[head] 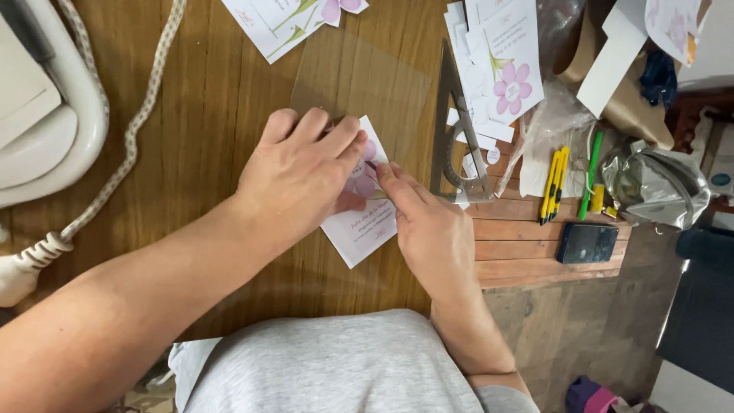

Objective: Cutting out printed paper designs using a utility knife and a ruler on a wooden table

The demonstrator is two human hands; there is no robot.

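A white card (pixel 365 229) printed with a pink flower lies on the wooden table (pixel 206 130), under a clear plastic sheet (pixel 367 84). My left hand (pixel 300 177) presses flat on the card, fingers together over the flower. My right hand (pixel 428 229) sits just to its right and pinches a thin pointed tool whose tip touches the card near the flower; the tool itself is mostly hidden by my fingers. The two hands nearly touch.
A clear set square (pixel 456 145) lies right of the card. Stacks of flower cards (pixel 508 61) sit at the back. Yellow cutters (pixel 554 183), a green pen (pixel 590 172) and a dark phone (pixel 586 243) lie right. A white appliance (pixel 46 115) with braided cord (pixel 130 145) is left.
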